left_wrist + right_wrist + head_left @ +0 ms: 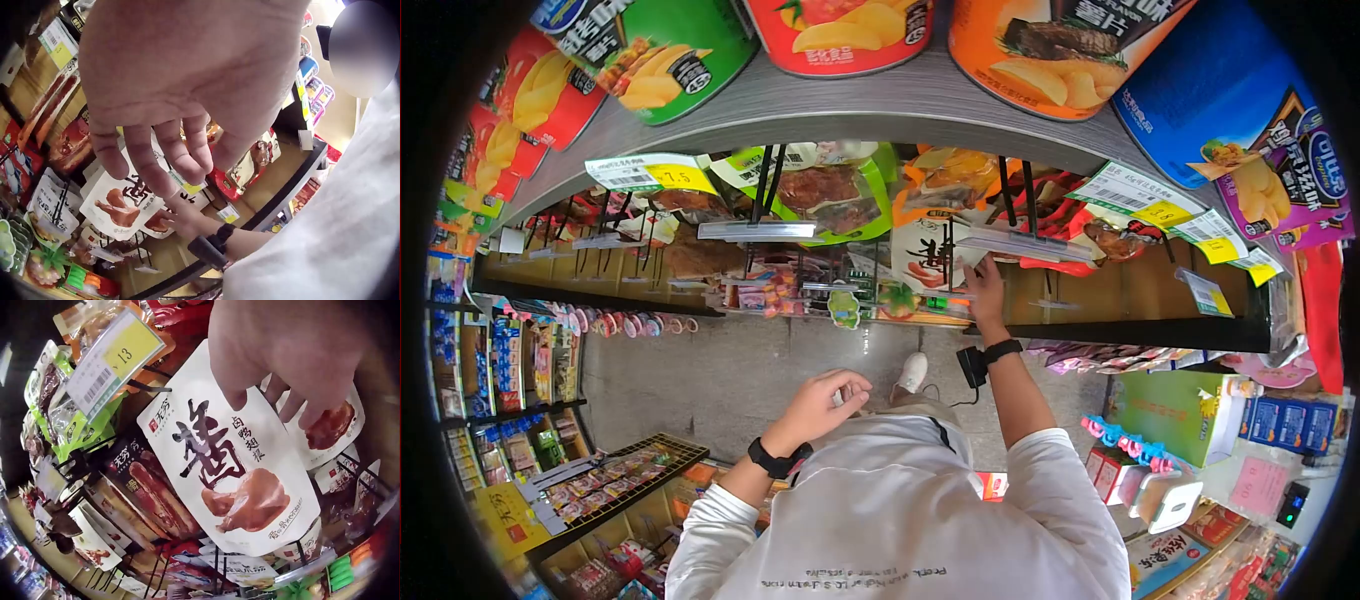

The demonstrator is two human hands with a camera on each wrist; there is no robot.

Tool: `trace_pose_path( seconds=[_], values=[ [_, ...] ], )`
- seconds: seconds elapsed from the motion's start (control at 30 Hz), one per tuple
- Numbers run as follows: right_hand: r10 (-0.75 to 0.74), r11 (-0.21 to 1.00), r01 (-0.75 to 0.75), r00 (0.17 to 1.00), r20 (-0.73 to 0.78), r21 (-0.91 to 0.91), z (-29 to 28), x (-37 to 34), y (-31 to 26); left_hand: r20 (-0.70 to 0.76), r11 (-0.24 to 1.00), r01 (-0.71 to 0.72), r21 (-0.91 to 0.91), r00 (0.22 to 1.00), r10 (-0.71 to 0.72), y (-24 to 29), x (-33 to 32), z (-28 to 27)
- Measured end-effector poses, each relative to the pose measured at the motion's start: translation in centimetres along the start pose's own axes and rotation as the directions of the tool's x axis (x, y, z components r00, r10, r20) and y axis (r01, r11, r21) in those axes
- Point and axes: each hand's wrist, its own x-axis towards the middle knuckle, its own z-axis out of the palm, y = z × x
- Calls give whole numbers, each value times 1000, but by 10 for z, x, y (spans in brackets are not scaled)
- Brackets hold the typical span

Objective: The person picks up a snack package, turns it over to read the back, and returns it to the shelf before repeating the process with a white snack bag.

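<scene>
A white food packet (922, 255) with dark characters hangs at the shelf's middle; its pictured meat shows in the right wrist view on the packet (234, 469). My right hand (987, 295) pinches its side edge, thumb (232, 394) over the front and the other fingers behind, beside a second white packet (331, 428). My left hand (825, 405) hangs in front of my body, fingers loosely bent and holding nothing. In the left wrist view that hand (187, 81) is seen close up, with the white packet (119, 206) beyond its fingertips.
Chip tubs (840, 35) line the shelf above, with price tags (650, 173) along its edge. Green-edged packets (830, 190) hang left of the white packet. Wire hooks stick out between the goods. A green box (1175, 415) stands at right, a snack rack (615, 480) at lower left.
</scene>
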Motion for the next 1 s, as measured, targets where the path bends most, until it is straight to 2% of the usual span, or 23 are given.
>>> trace_pose_path(
  seconds=[0.03, 0.07, 0.13, 0.17, 0.23, 0.37, 0.43, 0.47, 0.5, 0.53, 0.57, 0.63, 0.67, 0.8, 0.87, 0.9, 0.97, 1.0],
  values=[
    [-63, 985, 66, 998, -28, 157, 2, -3, 3, -16, 1000, 13, 8, 1000, -12, 3, 1, 0],
    [-61, 984, 65, 998, -28, 167, 3, -6, 9, -17, 1000, 16, 17, 1000, -16, 5, 3, 1],
    [-190, 982, 188, 970, -151, -29, 4, -10, 15, -30, 1000, 15, 10, 999, -15, 7, 4, 3],
    [-190, 982, 189, 970, -153, -22, 1, -10, 16, -29, 1000, 16, 16, 999, -15, 8, 6, 3],
    [-142, 958, 120, 988, -67, -259, -3, -11, 16, -28, 999, 36, 25, 999, -35, 9, 6, 5],
    [-184, 974, 184, 983, 7, -136, -2, -3, 17, -26, 999, 31, 12, 999, -30, 5, 9, 9],
    [-253, 933, 259, 966, 56, -249, -6, 6, 20, -4, 998, 63, 33, 998, -62, 3, 8, 10],
    [-252, 935, 258, 966, 57, -242, -11, 12, 24, -5, 997, 66, 38, 998, -66, -1, 8, 12],
    [-64, 904, 108, 991, 117, -414, -18, 17, 27, -5, 999, 40, 34, 999, -40, -7, 7, 13],
    [136, 815, -30, 981, 141, -578, -21, 20, 31, -2, 999, 17, 30, 1000, -17, -8, 7, 13],
    [143, 820, -38, 980, 140, -571, -18, 19, 37, 3, 999, 25, 37, 1000, -25, -9, 5, 13],
    [-93, 947, 106, 994, 59, -302, -14, 10, 46, 3, 998, 47, 40, 999, -47, -10, 0, 13],
    [-32, 947, 65, 994, 107, -316, -19, 6, 47, 12, 998, 47, 46, 999, -48, -13, -2, 12],
    [-76, 925, 83, 997, 34, -371, -21, -28, 42, 49, 999, 44, 22, 998, -45, -28, -9, 5],
    [-99, 970, 106, 994, 43, -219, -21, -42, 38, 60, 999, 36, 28, 998, -37, -32, -13, -2],
    [-108, 967, 114, 993, 40, -227, -22, -50, 34, 59, 999, 28, 34, 998, -30, -35, -16, -7],
    [64, 987, -54, 996, 57, -154, -22, -68, 13, 54, 999, 5, 34, 999, -7, -37, -19, -18],
    [70, 994, -65, 995, 66, -83, -20, -76, 3, 60, 1000, 8, 30, 998, -10, -35, -23, -23]
  ],
)
